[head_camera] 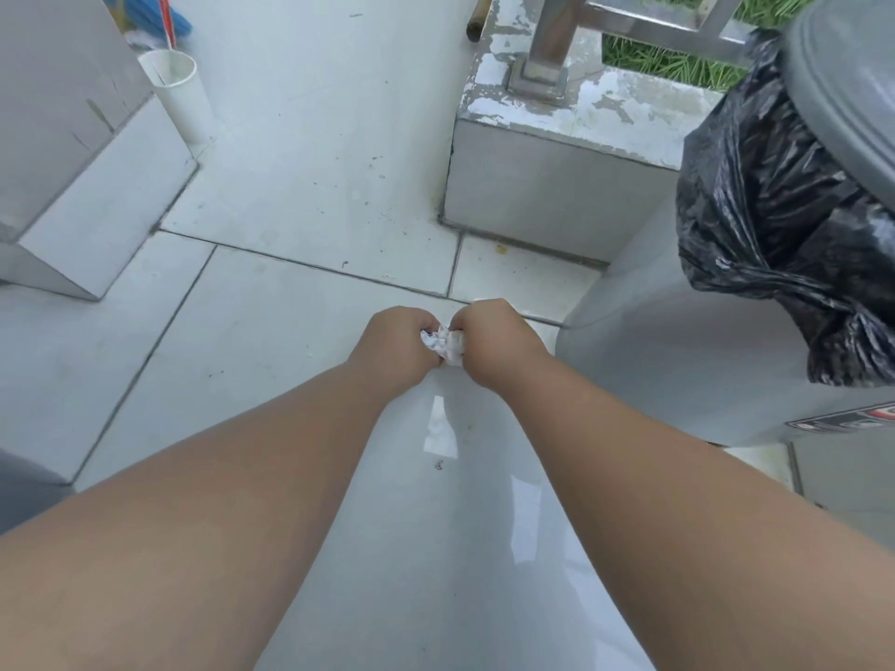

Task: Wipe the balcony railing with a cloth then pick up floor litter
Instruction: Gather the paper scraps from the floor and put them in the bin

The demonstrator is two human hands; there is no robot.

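Observation:
A crumpled white piece of paper litter point(444, 345) is pinched between both my hands low over the white tiled floor point(271, 302). My left hand point(394, 348) grips its left side with curled fingers. My right hand point(496, 343) closes on its right side. Most of the paper is hidden inside the two fists. The metal balcony railing point(644, 21) stands at the top right on a worn concrete ledge point(571, 152). No cloth is in view.
A grey bin point(687, 360) lined with a black bag point(775, 225) stands close on the right. A white pipe point(179, 96) rises at the upper left beside a wall corner point(72, 138). A blue broom head point(169, 16) and a wooden handle point(479, 16) lie farther back.

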